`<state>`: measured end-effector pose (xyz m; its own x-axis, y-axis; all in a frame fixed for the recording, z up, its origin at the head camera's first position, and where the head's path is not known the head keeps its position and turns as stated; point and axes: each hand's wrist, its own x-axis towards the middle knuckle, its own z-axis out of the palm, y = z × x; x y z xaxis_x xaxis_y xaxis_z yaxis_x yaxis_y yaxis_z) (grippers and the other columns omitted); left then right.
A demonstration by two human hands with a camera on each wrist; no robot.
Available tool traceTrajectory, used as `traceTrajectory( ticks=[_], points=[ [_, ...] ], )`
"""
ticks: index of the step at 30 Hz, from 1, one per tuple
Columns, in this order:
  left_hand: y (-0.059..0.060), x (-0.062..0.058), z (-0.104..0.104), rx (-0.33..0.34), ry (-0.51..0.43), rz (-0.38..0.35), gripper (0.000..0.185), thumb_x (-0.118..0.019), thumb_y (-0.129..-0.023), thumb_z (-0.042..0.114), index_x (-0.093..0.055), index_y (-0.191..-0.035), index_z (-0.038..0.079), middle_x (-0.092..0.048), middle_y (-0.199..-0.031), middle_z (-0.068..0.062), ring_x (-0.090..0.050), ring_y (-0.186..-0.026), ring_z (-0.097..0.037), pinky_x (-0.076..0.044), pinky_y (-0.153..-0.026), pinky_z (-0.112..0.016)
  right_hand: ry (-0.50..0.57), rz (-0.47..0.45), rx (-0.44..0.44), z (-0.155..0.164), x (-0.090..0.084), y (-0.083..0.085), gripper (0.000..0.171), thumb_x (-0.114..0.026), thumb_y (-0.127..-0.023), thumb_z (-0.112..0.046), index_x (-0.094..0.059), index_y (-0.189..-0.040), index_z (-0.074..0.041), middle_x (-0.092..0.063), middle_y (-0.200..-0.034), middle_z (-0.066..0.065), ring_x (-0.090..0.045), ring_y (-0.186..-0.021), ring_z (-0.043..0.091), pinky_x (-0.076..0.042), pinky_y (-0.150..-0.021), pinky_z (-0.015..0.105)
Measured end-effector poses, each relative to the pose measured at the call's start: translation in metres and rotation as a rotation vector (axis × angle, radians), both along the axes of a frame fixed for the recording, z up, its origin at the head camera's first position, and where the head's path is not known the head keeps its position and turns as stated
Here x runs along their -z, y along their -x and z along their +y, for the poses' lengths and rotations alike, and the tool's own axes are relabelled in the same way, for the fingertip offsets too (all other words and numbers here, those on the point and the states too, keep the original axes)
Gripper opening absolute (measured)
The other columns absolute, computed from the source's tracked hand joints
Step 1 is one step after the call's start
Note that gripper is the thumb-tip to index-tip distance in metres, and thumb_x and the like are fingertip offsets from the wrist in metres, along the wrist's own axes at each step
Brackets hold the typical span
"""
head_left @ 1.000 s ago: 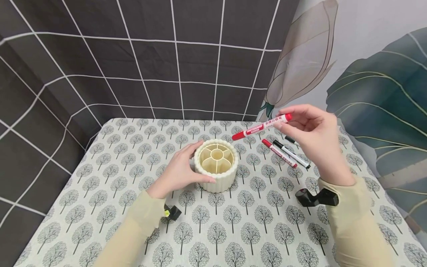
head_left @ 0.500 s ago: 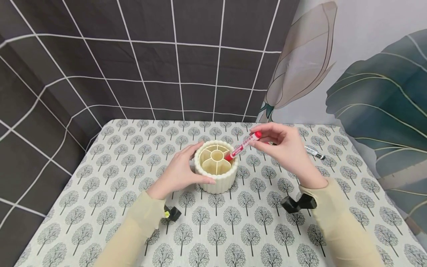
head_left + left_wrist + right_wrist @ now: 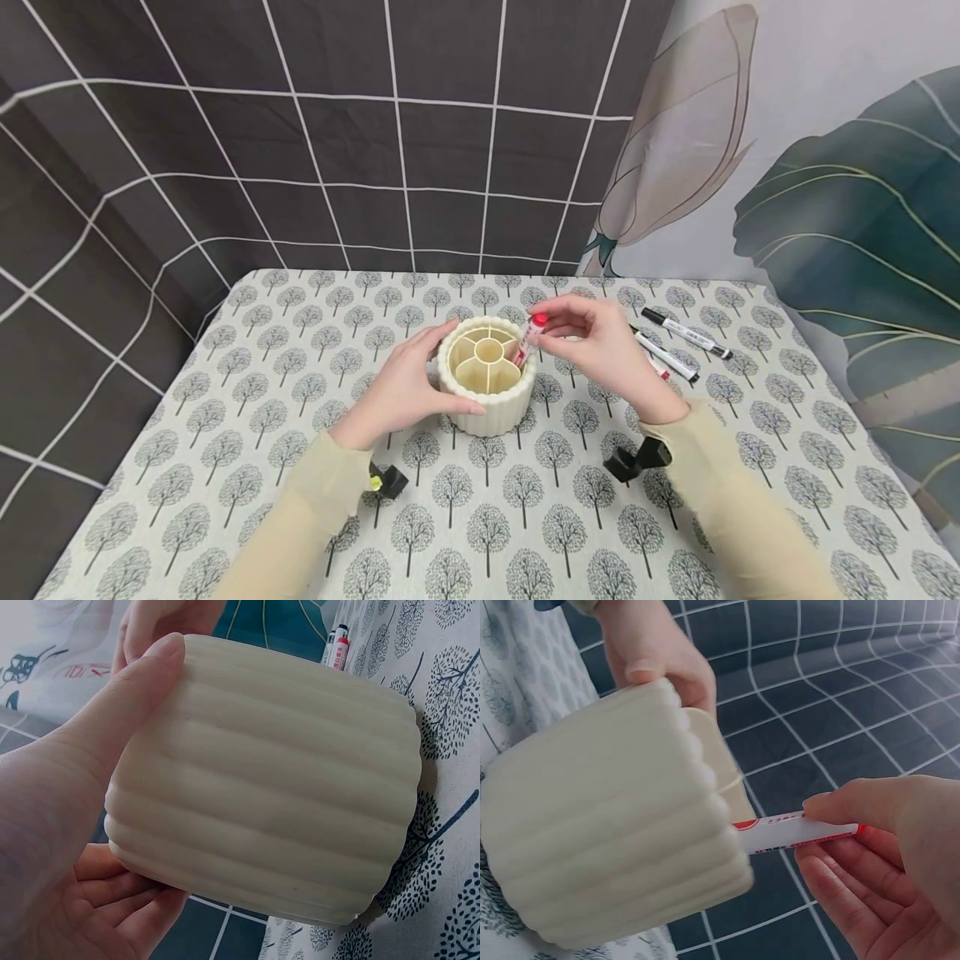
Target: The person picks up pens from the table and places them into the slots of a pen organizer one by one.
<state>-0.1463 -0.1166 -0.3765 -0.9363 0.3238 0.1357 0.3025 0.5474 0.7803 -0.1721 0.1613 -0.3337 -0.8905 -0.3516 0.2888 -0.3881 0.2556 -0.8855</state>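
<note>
A cream, ribbed round pen holder (image 3: 495, 412) stands on the tree-print tablecloth, divided into compartments around a central ring. My left hand (image 3: 397, 383) grips its left side, with the thumb along the front wall and the fingers around the back. A red-and-white whiteboard marker (image 3: 529, 337) leans in a right-hand compartment, red end up. My right hand (image 3: 588, 343) pinches its upper part between thumb and fingers. In the right wrist view the marker (image 3: 776, 831) passes over the scalloped rim, its lower end hidden inside the holder (image 3: 615, 817).
To the right lie two black-and-white markers, the farther marker (image 3: 686, 333) and a nearer marker (image 3: 669, 354). Another red marker (image 3: 660, 369) is mostly hidden behind my right hand. A dark grid-pattern cloth (image 3: 442, 150) hangs behind the table.
My right hand has moved left and down with the red marker, tilting it steeper and lowering its end into the holder. My left hand has stayed on the holder.
</note>
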Motion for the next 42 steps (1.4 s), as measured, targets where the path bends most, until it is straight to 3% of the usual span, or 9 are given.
traceTrajectory(
  ticks=[4,10,16,22,27,34,38,42],
  points=[
    [-0.001,-0.001,0.0,0.001,0.009,0.003,0.128,-0.092,-0.054,0.066,-0.038,-0.157,0.013,-0.045,-0.154,-0.005,-0.048,-0.134,-0.025,-0.041,-0.109,-0.057,0.01,-0.003,-0.024,-0.004,0.007,0.002,0.032,-0.079,-0.083,0.007,-0.07,-0.114,0.006,-0.071,-0.109,0.018,-0.071,-0.089,0.025,-0.062,-0.081,0.032],
    [0.0,-0.001,-0.001,0.003,0.034,0.01,0.128,-0.091,-0.055,0.068,-0.038,-0.157,0.012,-0.043,-0.155,-0.006,-0.046,-0.137,-0.026,-0.04,-0.11,-0.058,-0.024,0.009,-0.045,-0.006,0.015,0.004,0.032,-0.079,-0.084,0.005,-0.07,-0.115,0.006,-0.072,-0.108,0.013,-0.07,-0.091,0.024,-0.061,-0.084,0.038],
    [0.0,0.002,0.0,-0.015,0.048,0.02,0.128,-0.089,-0.053,0.071,-0.038,-0.157,0.015,-0.045,-0.154,-0.004,-0.046,-0.136,-0.026,-0.04,-0.109,-0.059,-0.047,0.059,-0.022,-0.001,0.015,0.001,0.035,-0.082,-0.085,-0.003,-0.072,-0.118,-0.001,-0.073,-0.109,0.006,-0.071,-0.092,0.02,-0.06,-0.085,0.032],
    [-0.004,0.005,-0.001,-0.028,0.045,0.047,0.129,-0.087,-0.054,0.073,-0.037,-0.158,0.015,-0.045,-0.154,-0.004,-0.047,-0.136,-0.028,-0.04,-0.108,-0.062,-0.094,0.045,0.054,0.023,0.012,-0.003,0.039,-0.084,-0.086,-0.015,-0.071,-0.123,-0.007,-0.072,-0.119,0.004,-0.068,-0.105,0.025,-0.057,-0.094,0.035],
    [-0.008,0.007,-0.003,-0.031,0.019,0.042,0.126,-0.089,-0.056,0.07,-0.038,-0.156,0.014,-0.045,-0.153,0.001,-0.052,-0.132,-0.025,-0.043,-0.108,-0.054,-0.154,0.007,0.177,0.053,0.013,-0.005,0.037,-0.082,-0.089,-0.021,-0.072,-0.123,-0.01,-0.071,-0.122,0.004,-0.066,-0.111,0.018,-0.053,-0.098,0.028],
    [-0.021,0.008,-0.008,-0.034,-0.034,0.022,0.115,-0.093,-0.061,0.055,-0.039,-0.154,0.014,-0.044,-0.153,0.001,-0.049,-0.134,-0.023,-0.042,-0.111,-0.049,-0.226,-0.015,0.291,0.09,0.021,-0.006,0.042,-0.08,-0.091,-0.028,-0.071,-0.128,-0.011,-0.07,-0.125,0.006,-0.066,-0.113,0.019,-0.052,-0.094,0.019],
    [-0.031,0.009,-0.01,-0.043,-0.041,0.059,0.11,-0.097,-0.062,0.045,-0.042,-0.152,0.017,-0.046,-0.149,0.002,-0.049,-0.133,-0.021,-0.043,-0.111,-0.048,-0.285,-0.024,0.333,0.107,0.029,-0.007,0.044,-0.081,-0.091,-0.029,-0.07,-0.128,-0.008,-0.069,-0.125,0.011,-0.067,-0.11,0.028,-0.058,-0.077,0.019],
    [-0.042,0.009,-0.013,-0.061,-0.01,0.093,0.109,-0.097,-0.061,0.048,-0.043,-0.151,0.02,-0.047,-0.146,0.005,-0.049,-0.132,-0.018,-0.043,-0.11,-0.049,-0.316,-0.035,0.354,0.12,0.039,-0.007,0.045,-0.081,-0.09,-0.026,-0.069,-0.127,-0.003,-0.069,-0.123,0.017,-0.069,-0.1,0.02,-0.058,-0.069,0.017]
  ],
)
